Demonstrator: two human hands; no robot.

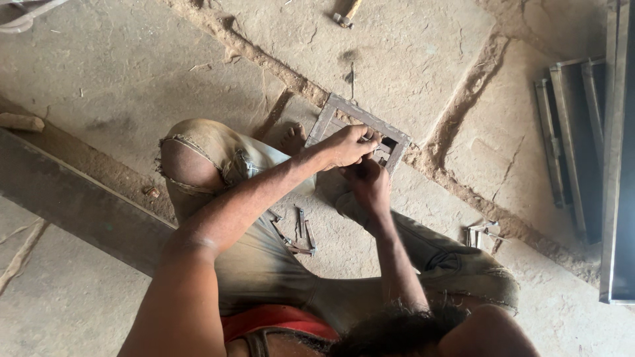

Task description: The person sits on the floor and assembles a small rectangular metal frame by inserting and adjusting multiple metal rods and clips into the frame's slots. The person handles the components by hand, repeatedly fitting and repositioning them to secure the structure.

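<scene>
Hands meet over rectangular metal frame [334, 109] lying flat on stone floor [132, 73], between the knees. Left hand [348, 145] pinches a small metal piece [378, 153] inside frame. Right hand [370, 187] curled beneath, touching it; its grip cannot be told. Loose metal strips [297, 231] lie near the thigh.

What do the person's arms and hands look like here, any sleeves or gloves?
Both arms are bare along all that shows: no sleeves, and no watch or bands visible. The left hand and right hand wear no gloves, fingers uncovered. Rings cannot be told at this size. Elsewhere: dusty, torn khaki trousers and a red waistband.
</scene>
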